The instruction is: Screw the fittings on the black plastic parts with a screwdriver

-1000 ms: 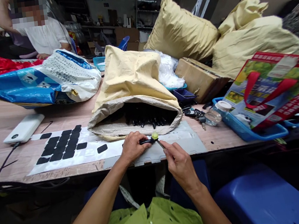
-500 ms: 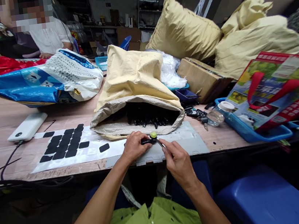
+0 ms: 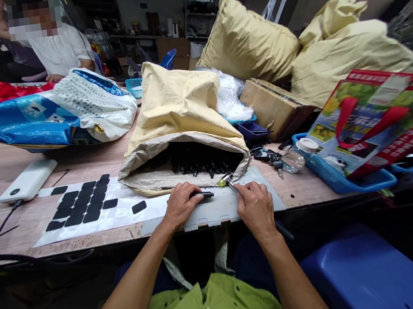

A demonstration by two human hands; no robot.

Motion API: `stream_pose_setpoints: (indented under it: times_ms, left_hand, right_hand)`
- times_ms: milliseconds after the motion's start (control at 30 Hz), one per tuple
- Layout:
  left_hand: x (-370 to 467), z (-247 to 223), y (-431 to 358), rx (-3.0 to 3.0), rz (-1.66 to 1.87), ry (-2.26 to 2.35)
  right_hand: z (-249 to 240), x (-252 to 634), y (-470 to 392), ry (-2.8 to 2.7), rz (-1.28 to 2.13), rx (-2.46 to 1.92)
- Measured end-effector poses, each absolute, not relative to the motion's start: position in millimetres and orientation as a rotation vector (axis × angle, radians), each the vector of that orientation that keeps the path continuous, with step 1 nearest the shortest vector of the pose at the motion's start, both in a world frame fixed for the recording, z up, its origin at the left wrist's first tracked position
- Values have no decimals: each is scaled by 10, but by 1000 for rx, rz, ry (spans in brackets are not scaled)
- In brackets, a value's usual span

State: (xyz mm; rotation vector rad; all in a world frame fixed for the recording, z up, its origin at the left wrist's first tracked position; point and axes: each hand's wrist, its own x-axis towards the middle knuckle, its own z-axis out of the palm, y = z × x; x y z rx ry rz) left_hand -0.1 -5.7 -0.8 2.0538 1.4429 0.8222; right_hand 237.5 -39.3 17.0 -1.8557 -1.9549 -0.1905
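My left hand point(image 3: 181, 204) rests at the front of the grey board point(image 3: 214, 216), its fingers closed on a slim black rod-like piece point(image 3: 207, 194) that points right. In my right hand point(image 3: 257, 207) is a small hammer point(image 3: 225, 180) with a yellow-green face and a metal handle. Its head is raised to the right of the black piece, apart from it. Just behind both hands, a cream sack point(image 3: 180, 102) lies with its mouth toward me. Many similar black pieces point(image 3: 202, 165) show inside the sack.
Black rounded patches point(image 3: 87, 200) lie on a white sheet at left, near a white power bank point(image 3: 29, 180). Keys point(image 3: 269, 156), a clear bottle point(image 3: 293, 161) and a blue basket point(image 3: 331, 173) stand right. A blue-white bag point(image 3: 52, 114) and a person point(image 3: 60, 54) are farther back.
The hammer has lifted off the black piece and swung to the right with my right hand. My left hand still holds the piece. The whole view has shifted slightly.
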Motion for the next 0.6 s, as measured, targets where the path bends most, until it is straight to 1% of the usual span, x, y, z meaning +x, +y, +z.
stream_pose_setpoints:
  times_ms: [67, 200, 267, 600]
  left_hand:
    - [-5, -15, -48, 2065, 815, 1433]
    - [-14, -31, -35, 2083, 794, 1424]
    - [-17, -38, -33, 2099, 778, 1425]
    - [-20, -69, -26, 2197, 693, 1445]
  right_hand:
    - [210, 2291, -411, -1949, -130, -1787]
    - [240, 2094, -408, -2080, 143, -1558]
    - [207, 2010, -372, -2124, 222, -1469]
    - [38, 1909, -196, -2199, 216, -1313]
